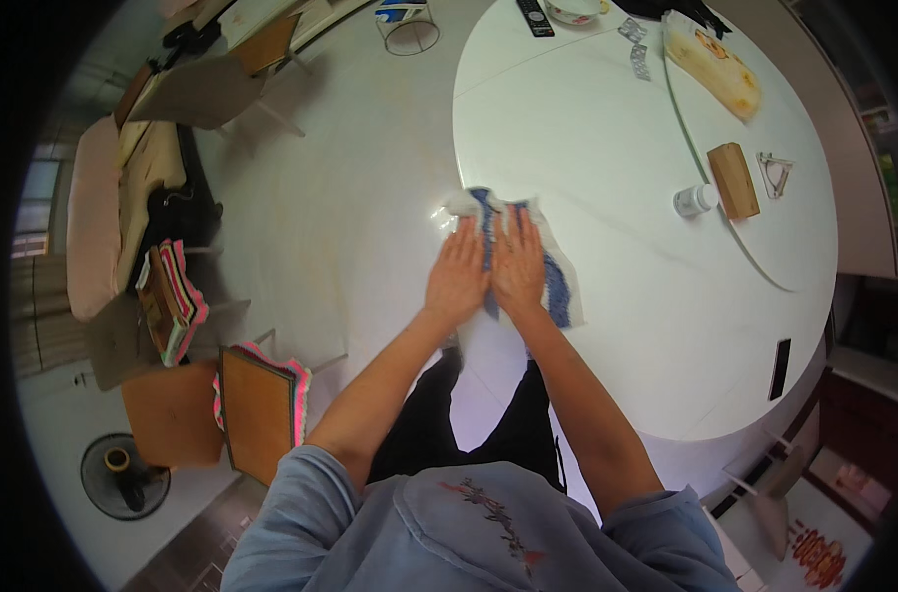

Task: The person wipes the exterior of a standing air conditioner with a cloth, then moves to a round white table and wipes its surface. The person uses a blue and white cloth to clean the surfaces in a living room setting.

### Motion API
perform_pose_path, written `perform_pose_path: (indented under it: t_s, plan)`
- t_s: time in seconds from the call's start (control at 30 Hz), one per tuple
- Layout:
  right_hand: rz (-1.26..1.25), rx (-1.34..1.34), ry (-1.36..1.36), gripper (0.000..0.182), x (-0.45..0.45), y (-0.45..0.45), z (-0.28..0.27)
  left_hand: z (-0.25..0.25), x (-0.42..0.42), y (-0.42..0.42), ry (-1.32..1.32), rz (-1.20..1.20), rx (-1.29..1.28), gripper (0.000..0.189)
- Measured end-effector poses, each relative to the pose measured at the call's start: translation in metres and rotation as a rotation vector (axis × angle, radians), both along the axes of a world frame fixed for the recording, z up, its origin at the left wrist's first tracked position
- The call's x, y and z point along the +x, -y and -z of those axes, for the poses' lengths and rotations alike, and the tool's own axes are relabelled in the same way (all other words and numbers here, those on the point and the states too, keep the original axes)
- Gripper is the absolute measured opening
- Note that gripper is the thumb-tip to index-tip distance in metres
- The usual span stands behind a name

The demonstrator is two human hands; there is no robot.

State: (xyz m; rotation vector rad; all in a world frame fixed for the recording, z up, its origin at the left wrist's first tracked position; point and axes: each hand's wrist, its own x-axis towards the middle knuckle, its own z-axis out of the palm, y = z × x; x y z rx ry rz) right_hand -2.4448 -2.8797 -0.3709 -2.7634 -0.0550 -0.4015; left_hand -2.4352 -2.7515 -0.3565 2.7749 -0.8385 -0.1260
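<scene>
A blue and white cloth (556, 285) lies at the left edge of the round white table (612, 148), its left part reaching the rim. My left hand (458, 266) rests on it palm down, fingers extended and close together. Beside it, nearly touching, my right hand (518, 263) presses flat on the cloth too, fingers pointing away from me. Neither hand's fingers are curled round the fabric; the palms are hidden.
On the table are a white bottle (695, 200), a brown box (733, 180), a black phone-like slab (780, 369), a remote control (535, 18), blister packs (639, 62) and a stained plastic bag (712, 65). Chairs (256, 414) stand to the left.
</scene>
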Motion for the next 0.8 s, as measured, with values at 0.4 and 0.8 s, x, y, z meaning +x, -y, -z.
perform_pose_path:
  t_s: [0.4, 0.8]
  plan:
    - [0.341, -0.128, -0.295, 0.052, -0.099, -0.012, -0.018, 0.001, -0.037, 0.008, -0.193, 0.17, -0.287, 0.065]
    - [0.458, -0.115, -0.178, 0.052, 0.055, 0.057, -0.013, 0.006, 0.118, 0.088, -0.001, 0.211, -0.196, 0.06]
